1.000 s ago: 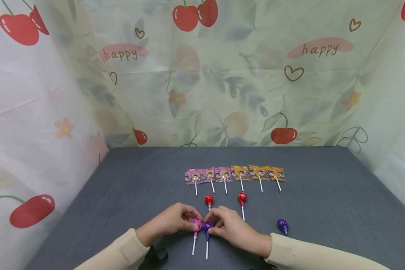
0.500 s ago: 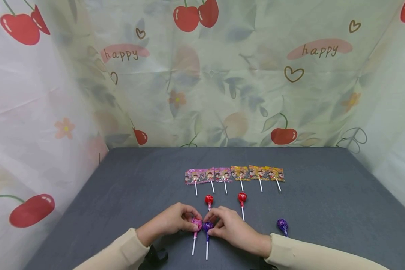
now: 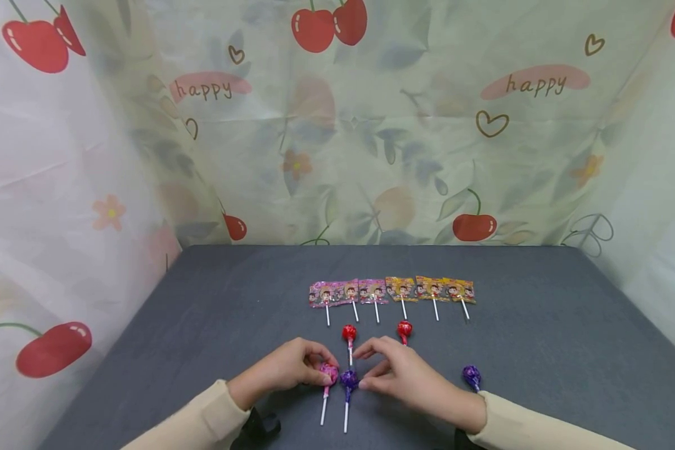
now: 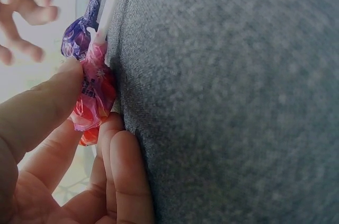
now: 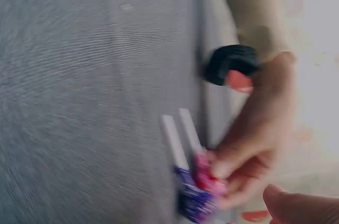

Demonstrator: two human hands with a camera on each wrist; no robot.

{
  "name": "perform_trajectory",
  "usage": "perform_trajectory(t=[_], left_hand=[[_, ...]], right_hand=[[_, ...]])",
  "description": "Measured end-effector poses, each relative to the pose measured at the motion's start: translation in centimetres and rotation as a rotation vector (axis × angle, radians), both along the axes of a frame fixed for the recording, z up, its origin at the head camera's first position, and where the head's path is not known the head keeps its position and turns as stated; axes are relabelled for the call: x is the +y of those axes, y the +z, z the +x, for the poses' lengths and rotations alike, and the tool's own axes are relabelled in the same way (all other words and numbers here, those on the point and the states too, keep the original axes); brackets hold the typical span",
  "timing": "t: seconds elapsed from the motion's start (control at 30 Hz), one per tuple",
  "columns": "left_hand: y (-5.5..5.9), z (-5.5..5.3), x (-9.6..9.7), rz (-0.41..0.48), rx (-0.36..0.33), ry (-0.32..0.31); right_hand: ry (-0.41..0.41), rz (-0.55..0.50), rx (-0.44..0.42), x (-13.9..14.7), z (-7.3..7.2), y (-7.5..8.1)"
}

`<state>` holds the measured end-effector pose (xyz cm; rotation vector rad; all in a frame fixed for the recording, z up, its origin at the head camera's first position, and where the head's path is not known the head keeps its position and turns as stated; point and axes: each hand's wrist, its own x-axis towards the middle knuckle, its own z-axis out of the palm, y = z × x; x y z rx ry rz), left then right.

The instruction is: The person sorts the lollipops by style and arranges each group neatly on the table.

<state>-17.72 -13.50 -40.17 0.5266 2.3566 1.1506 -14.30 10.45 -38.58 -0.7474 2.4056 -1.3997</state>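
My left hand point(image 3: 304, 365) pinches the wrapped head of a pink lollipop point(image 4: 94, 89) between thumb and fingers; its white stick points toward me. Right beside it lies a purple lollipop point(image 3: 349, 379), stick also toward me. Just to the right of that purple head is my right hand point(image 3: 405, 378), thumb and fingers parted, with nothing held between them. Beyond the hands lie two red lollipops, the left one point(image 3: 349, 333) with its stick showing and the right one point(image 3: 405, 329) partly covered by my right hand.
A row of flat-packed lollipops spans the back, pink packets point(image 3: 372, 291) on the left and orange packets point(image 3: 432, 288) on the right. Another purple lollipop point(image 3: 472, 376) lies near my right sleeve point(image 3: 531, 422). The dark table point(image 3: 230, 300) meets a patterned curtain point(image 3: 349, 144) behind.
My right hand has let go of the purple lollipop and moved slightly right, its fingers spreading. My left hand stays on the pink lollipop.
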Motion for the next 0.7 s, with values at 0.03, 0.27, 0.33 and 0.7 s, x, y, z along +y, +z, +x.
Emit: perform_trajectory(t=[0.03,0.27,0.33,0.7], left_hand=[[0.0,0.0,0.0,0.001,0.001,0.000],[-0.1,-0.1,-0.1,-0.005,0.009,-0.008],[-0.2,-0.1,-0.1,-0.005,0.015,-0.010],[0.0,0.0,-0.1,0.021,0.017,-0.012]], right_hand=[[-0.001,-0.018,-0.010,0.4,0.1,0.4],[-0.013,-0.103,-0.001,4.0,0.5,3.3],[-0.025,-0.117,0.033,5.1,0.5,3.8],[-0.206,-0.029,0.284,11.1,-0.9,1.2]])
